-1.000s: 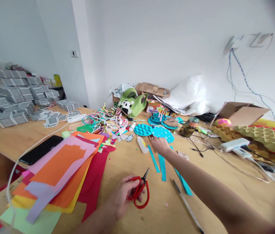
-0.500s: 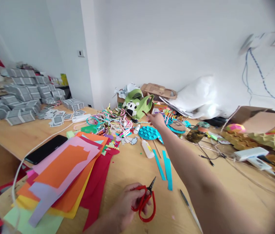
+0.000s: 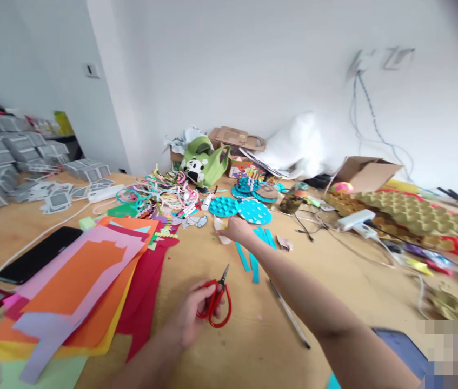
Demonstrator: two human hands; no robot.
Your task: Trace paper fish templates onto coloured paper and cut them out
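head view: the red-handled scissors [image 3: 221, 282] are in the left hand [image 3: 196, 308], just above the near part of the table [image 3: 229, 359], fingers wrapped around the handles, tips pointing away from the body. out ahead, the right hand [image 3: 240, 229] is at a pale bottle [image 3: 220, 231], fingers curled in; blur and the hand's own back mean i can't tell whether they grip it or only touch. just this side lie narrow blue strips [image 3: 255, 268], and beyond, a bumpy blue disc [image 3: 224, 206] and a spotted blue disc [image 3: 256, 212]. watch that forearm: it reaches low past the strips and the pen [image 3: 289, 314], so a sagging elbow could drag strips askew or set the pen rolling. a loose hold could tip the bottle against the discs, and scissors drifting forward might nick a strip.
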